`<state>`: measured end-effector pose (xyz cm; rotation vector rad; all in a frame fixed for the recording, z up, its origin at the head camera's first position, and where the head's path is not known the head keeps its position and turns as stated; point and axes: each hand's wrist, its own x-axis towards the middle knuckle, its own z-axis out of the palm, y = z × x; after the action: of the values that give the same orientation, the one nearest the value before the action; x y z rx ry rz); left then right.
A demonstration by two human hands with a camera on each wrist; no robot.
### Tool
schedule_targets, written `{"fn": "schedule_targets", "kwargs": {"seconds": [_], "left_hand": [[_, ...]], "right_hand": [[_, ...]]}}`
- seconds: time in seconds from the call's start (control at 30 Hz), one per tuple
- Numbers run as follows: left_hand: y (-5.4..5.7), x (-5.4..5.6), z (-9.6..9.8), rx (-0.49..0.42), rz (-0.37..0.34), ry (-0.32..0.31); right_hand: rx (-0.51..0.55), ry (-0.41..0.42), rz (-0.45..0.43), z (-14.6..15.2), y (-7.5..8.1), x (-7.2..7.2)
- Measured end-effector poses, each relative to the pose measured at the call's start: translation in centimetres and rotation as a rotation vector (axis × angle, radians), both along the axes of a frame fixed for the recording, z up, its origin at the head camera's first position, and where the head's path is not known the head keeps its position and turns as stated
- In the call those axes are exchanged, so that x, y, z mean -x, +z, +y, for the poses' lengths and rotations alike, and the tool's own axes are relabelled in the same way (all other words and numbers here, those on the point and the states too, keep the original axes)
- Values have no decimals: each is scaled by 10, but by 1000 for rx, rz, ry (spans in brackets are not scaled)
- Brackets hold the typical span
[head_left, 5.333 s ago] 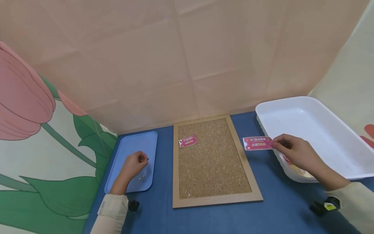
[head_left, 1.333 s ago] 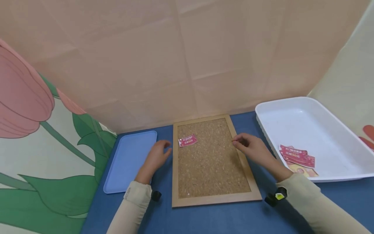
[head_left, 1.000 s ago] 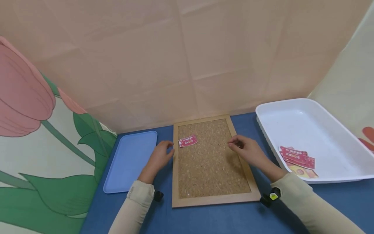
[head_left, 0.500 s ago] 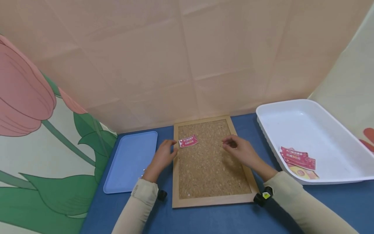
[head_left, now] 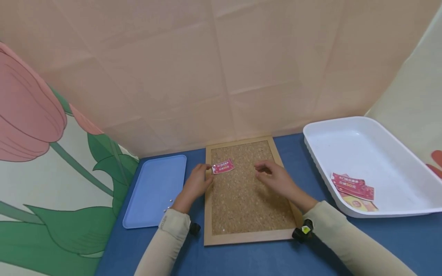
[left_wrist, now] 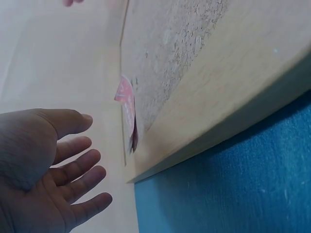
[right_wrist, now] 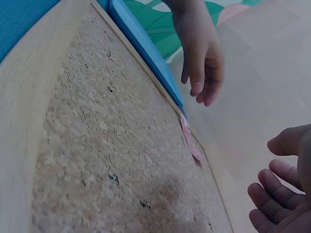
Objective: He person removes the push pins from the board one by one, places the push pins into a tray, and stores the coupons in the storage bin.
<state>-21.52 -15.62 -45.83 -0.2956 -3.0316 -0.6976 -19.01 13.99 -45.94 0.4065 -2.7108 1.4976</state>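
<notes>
A pink coupon [head_left: 223, 166] lies at the upper left of the framed corkboard [head_left: 248, 199]; in the left wrist view the coupon [left_wrist: 128, 104] curves up from the cork. My left hand [head_left: 197, 182] hovers over the board's left frame, fingertips close to the coupon's left end. Its fingers are spread loosely in the left wrist view, with nothing between them. Above the right part of the cork is my right hand [head_left: 274, 179], fingers relaxed and slightly bent; the right wrist view shows this hand [right_wrist: 282, 194] holding nothing.
Left of the board, a blue tray [head_left: 152, 184] carries a few tiny shiny pieces [head_left: 170, 200], partly behind my left wrist. To the right stands a white tray [head_left: 366, 126] with several coupons [head_left: 352, 186] in its near left corner. A draped wall rises behind.
Earlier my right hand held a coupon by the white tray and my left was over the blue tray. The coupon now lies in the white tray; both hands have come inward over the board.
</notes>
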Motion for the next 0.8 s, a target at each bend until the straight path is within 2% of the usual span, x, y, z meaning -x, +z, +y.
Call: {"fn": "schedule_targets", "kwargs": {"seconds": [0.43,0.63,0.8], "left_hand": [[-6,11,1,9,8,-9],[-8,17,2,24,-20,11],[-8,24,5,29,-62,39]], "right_hand": [[29,23,-25,-18,-5,8],[28,-8,-18,-28,-14,14],[40,-24,-60,-38,-20,19]]}}
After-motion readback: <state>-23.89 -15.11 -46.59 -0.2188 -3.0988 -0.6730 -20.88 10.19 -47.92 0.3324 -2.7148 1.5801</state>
